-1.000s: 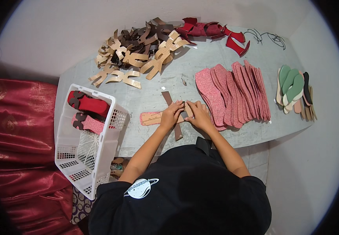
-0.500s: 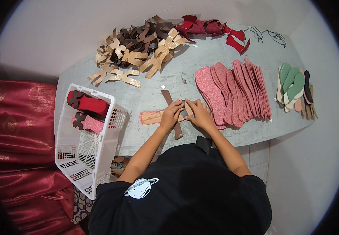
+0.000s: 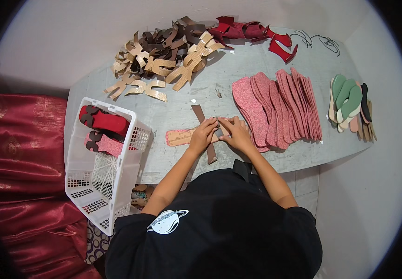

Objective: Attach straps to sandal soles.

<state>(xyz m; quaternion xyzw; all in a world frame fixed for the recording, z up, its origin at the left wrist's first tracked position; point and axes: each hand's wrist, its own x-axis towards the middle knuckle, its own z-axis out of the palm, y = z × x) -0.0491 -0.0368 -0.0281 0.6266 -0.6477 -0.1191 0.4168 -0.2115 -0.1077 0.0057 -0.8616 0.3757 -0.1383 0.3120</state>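
A shoe insole (image 3: 178,137), tan on its upturned face with a pink edge, lies crosswise on the table in front of me. Under its middle runs a dark brown strap (image 3: 197,112), whose ends stick out beyond both sides. My left hand (image 3: 203,136) is closed over the insole, fingers pressed down near its centre. Beside it my right hand (image 3: 235,133) curls round the insole's right part, its fingertips close to the left hand's. A dark strap piece (image 3: 218,132) shows between the two hands; the fingers partly cover it.
Pink insoles (image 3: 275,111) stand in a row at right, with green, black and tan soles (image 3: 347,102) beyond. Tan and brown straps (image 3: 159,60) are heaped at the back, near red straps (image 3: 242,31) and a black cord (image 3: 319,43). At left, a white basket (image 3: 133,139) holds sandals.
My fingers have shifted slightly over the strap piece between them, and the right hand's fingertips now sit closer to the left hand. The insole stays in place.
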